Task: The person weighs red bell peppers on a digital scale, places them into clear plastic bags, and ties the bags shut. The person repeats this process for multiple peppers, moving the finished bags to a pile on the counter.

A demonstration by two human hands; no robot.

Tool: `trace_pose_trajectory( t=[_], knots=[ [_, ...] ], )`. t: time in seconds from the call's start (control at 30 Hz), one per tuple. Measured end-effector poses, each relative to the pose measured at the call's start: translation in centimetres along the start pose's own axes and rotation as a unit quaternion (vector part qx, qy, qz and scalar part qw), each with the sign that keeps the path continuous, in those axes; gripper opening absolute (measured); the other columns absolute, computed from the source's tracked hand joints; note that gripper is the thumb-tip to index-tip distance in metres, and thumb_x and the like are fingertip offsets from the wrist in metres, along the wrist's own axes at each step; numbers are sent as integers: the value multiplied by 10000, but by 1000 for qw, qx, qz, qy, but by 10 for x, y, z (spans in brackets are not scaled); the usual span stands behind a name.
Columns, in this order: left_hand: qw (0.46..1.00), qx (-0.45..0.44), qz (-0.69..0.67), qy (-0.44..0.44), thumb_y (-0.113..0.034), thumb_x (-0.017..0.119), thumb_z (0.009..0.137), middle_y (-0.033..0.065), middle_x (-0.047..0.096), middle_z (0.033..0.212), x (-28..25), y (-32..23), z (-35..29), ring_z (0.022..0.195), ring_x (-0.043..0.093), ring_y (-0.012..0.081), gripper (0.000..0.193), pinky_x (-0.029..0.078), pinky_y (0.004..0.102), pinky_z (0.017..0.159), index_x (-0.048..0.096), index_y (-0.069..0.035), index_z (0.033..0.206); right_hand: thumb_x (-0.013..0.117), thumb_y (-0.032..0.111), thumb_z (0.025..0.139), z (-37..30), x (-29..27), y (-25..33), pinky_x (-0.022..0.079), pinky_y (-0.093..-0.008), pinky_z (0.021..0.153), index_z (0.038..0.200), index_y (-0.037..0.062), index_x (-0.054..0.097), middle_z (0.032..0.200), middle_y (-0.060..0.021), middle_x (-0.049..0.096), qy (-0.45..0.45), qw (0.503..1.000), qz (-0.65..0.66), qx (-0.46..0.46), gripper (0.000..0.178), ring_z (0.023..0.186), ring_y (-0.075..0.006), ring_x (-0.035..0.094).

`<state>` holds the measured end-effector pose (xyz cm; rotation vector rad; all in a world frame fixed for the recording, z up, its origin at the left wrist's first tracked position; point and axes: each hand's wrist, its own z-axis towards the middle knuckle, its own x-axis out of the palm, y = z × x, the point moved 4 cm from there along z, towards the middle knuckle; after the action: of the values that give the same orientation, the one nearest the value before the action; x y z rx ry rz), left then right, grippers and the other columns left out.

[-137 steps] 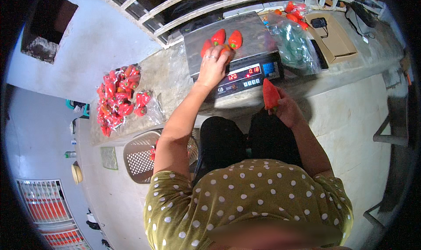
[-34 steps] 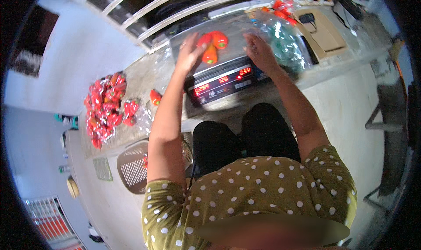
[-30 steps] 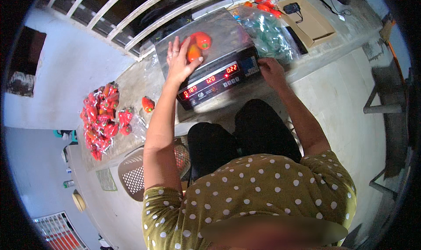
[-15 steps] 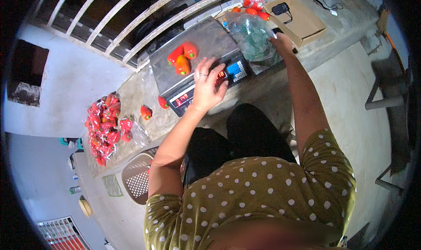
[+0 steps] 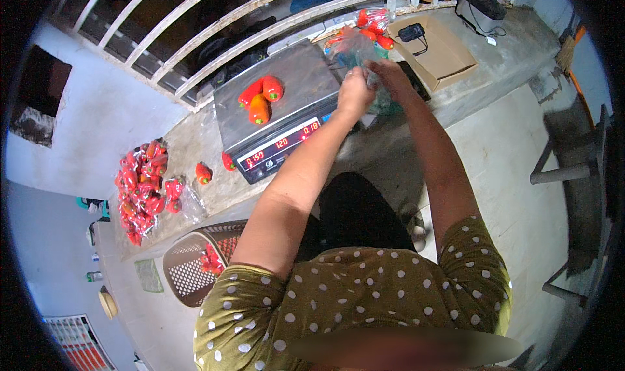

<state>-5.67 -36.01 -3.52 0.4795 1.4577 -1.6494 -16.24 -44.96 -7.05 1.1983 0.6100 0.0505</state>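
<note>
To the right of the digital scale (image 5: pixel 306 78), both my hands are together at a clear plastic bag (image 5: pixel 357 45). My left hand (image 5: pixel 356 92) has its fingers closed on the bag, and my right hand (image 5: pixel 388 77) pinches it from the other side. Two red peppers (image 5: pixel 271 88) and an orange pepper (image 5: pixel 258 110) lie on the metal platform, touching one another. My left forearm crosses the scale's front panel and hides its keypad. Red digits glow on the display (image 5: pixel 280 143). Greenish plastic (image 5: pixel 384 104) shows below my hands.
Bagged red peppers (image 5: pixel 140 192) are heaped at the left, with loose red peppers (image 5: pixel 203 173) nearer the scale. A brown basket (image 5: pixel 179 273) with peppers stands below the counter. A cardboard box (image 5: pixel 456 62) holds a black adapter (image 5: pixel 411 32). White bars (image 5: pixel 176 36) run behind.
My left hand has left the scale's front and moved right to the plastic bag. My right hand has shifted left to meet it. The bag is now gathered and raised between them.
</note>
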Motion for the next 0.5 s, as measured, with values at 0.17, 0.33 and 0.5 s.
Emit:
trace_pose_trajectory(
  t=[0.17,0.33,0.5],
  knots=[
    [994,-4,-87,-64,-156,556,756,161,625,746,-29,38,11,725,592,310,158,455,373,663,630,-17,752,503,449,800,6,13,-4,411,-321,765,999,16,576,861,-144,598,-5,976,215,38,482,810,-228,563],
    [852,-184,-487,-57,-106,482,839,18,557,690,-86,86,3,571,494,123,142,407,252,525,598,-24,846,483,516,755,20,10,-11,438,-411,786,1000,11,549,1009,-207,559,-50,983,-134,114,565,977,-321,532],
    [739,-209,-640,1,-105,486,851,42,561,705,-133,92,-26,604,524,124,134,459,245,539,562,-8,906,586,455,696,18,5,-10,382,-501,843,1190,129,432,1119,-202,486,-146,933,-270,189,612,1037,-374,479]
  ],
)
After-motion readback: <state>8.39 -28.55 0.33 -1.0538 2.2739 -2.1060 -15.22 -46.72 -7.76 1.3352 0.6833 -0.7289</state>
